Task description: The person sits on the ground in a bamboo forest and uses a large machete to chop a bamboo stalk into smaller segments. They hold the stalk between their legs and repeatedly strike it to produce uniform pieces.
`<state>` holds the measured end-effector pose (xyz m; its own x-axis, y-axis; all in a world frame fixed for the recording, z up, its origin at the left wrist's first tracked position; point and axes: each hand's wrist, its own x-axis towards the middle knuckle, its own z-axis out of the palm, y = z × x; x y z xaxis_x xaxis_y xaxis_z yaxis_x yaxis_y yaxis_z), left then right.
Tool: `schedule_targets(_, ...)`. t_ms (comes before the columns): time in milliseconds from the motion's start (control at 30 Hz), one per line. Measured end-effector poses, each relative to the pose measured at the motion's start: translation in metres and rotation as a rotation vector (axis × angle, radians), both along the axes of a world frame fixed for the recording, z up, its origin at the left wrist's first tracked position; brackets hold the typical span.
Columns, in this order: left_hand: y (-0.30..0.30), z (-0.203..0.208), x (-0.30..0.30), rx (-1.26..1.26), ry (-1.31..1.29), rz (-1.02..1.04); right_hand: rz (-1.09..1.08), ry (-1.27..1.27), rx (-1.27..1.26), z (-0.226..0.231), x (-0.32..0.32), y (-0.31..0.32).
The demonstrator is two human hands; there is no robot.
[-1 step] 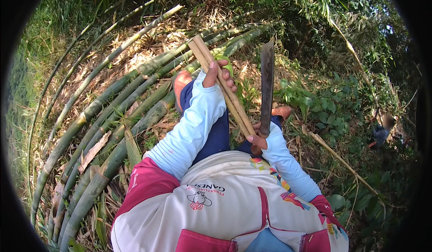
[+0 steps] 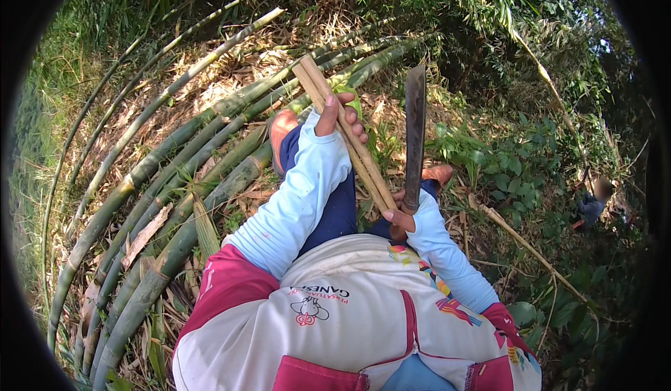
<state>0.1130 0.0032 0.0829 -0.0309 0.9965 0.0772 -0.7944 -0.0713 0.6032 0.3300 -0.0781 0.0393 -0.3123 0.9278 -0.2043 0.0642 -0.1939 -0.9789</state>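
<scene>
My left hand [image 2: 341, 116] is closed round two pale, flat wooden slats [image 2: 363, 164] lying side by side, with a narrow gap between them. They slant from the upper left down toward my right hand [image 2: 401, 218], whose thumb touches their near end. That right hand is also closed on a machete [image 2: 415, 122]. Its dark, broad blade points away from me, to the right of the slats and apart from them along most of its length. Most of the machete's handle is hidden by my fingers and sleeve.
Several long green bamboo poles [image 2: 185, 241] lie on the ground at my left, over dry leaves. At right are leafy plants [image 2: 514, 160] and a thin dry stick [image 2: 528, 244]. Another person [image 2: 593, 206] is at the far right. My sandalled feet [image 2: 281, 136] are just beyond my hands.
</scene>
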Motion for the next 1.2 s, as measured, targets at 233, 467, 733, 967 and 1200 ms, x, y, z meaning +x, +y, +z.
schedule_targets(233, 0.000, -0.001, 0.002, 0.027, 0.034, 0.004, 0.005, 0.023, 0.022, 0.001, 0.003, -0.001)
schedule_targets(467, -0.001, -0.001, 0.003, 0.002, 0.033, 0.011, -0.008, 0.011, 0.014, 0.002, 0.003, -0.004)
schedule_targets(733, -0.004, 0.003, 0.006, -0.003, 0.030, 0.038, -0.008, 0.001, -0.024, 0.001, 0.006, -0.004)
schedule_targets(967, -0.006, 0.004, 0.007, -0.025, 0.025, 0.064, -0.003, -0.002, 0.010, -0.002, 0.006, -0.002)
schedule_targets(1200, -0.007, 0.007, 0.010, 0.046, 0.036, 0.054, 0.031, 0.022, -0.006, -0.002, 0.009, 0.002)
